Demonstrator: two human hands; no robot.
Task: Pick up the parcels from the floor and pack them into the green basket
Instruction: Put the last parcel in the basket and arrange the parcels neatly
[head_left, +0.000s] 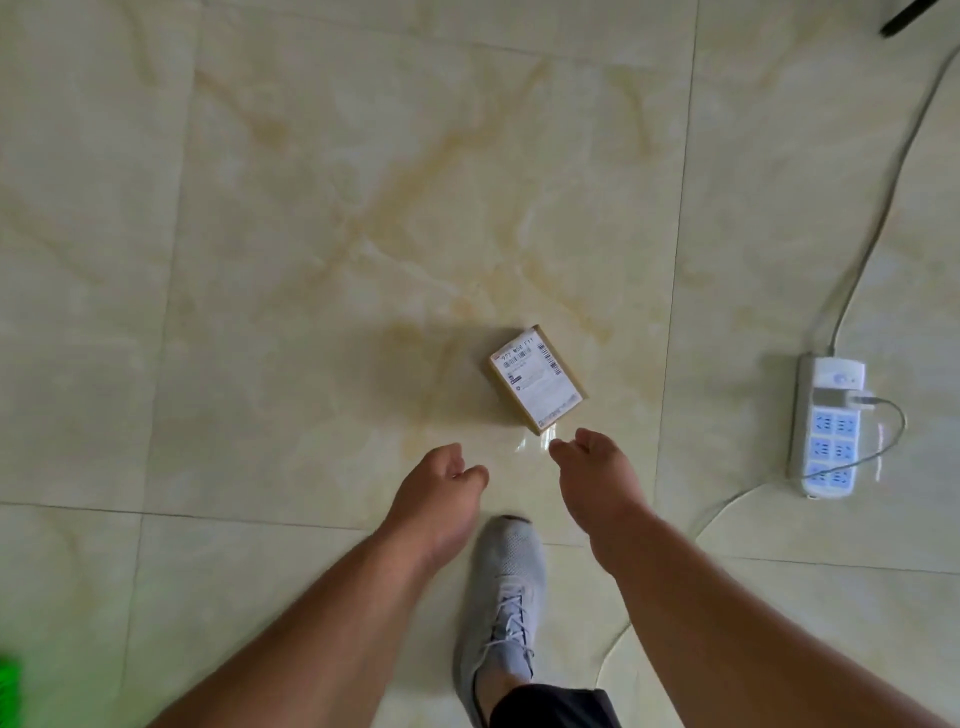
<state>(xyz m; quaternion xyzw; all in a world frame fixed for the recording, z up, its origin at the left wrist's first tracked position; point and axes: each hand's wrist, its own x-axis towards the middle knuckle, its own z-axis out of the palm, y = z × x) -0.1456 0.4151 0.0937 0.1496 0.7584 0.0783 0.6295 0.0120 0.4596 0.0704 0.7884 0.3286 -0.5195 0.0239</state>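
On the floor (311, 208), at twelve o'clock from the shoe (506, 587), the parcel (537, 378) is lying flat. Both hands are hanging loose and empty; the right hand (592, 473) is nearest. Best is reaching down, pinching its long sides.

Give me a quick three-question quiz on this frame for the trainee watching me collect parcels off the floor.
1. True or false: the right hand already grips the parcel.
2. Which lies to the right of the parcel? A) a power strip B) a broom C) a chair
3. Fill in: the face of the parcel turned up carries a white shipping ____.

Key:
1. False. Both the right hand and the left hand are empty and short of the parcel, which lies flat on the tiled floor.
2. A, the white power strip, with a charger plugged in.
3. Label.
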